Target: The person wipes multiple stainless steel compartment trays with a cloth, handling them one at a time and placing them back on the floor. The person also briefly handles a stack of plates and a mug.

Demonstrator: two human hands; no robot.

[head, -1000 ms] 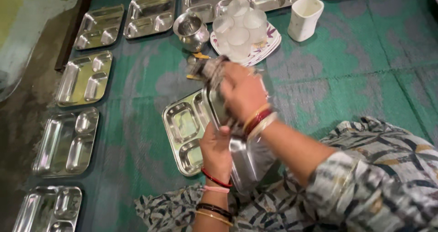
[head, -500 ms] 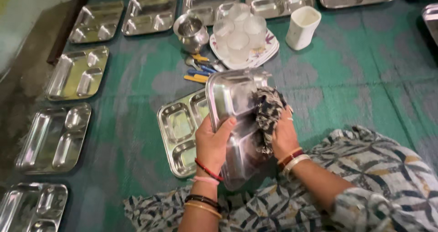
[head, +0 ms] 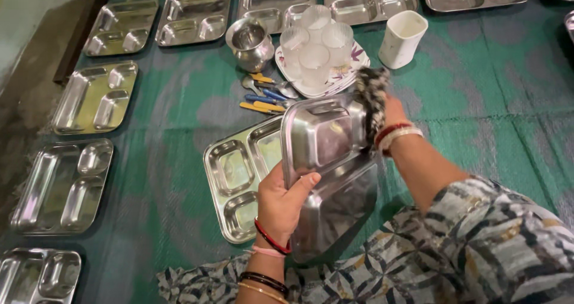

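Observation:
My left hand [head: 286, 201] grips the left edge of a steel compartment tray [head: 330, 172], held tilted up with its underside toward me. My right hand [head: 391, 114] is behind the tray's top right corner and clutches a black-and-white patterned cloth [head: 372, 94] against the tray's upper edge. Under the raised tray, another steel compartment tray [head: 236, 172] lies flat on the green mat [head: 478, 100].
Steel compartment trays line the mat's left side [head: 92, 96] and far edge [head: 194, 14]. A steel pot [head: 250, 40], a floral plate with upturned frosted glasses [head: 314, 49], a white cup [head: 402, 39] and blue and yellow handled spoons [head: 263, 94] sit beyond the raised tray.
My right hand has swept the cloth from the middle of the tray's underside up to its top right corner. The left hand keeps its grip on the tray.

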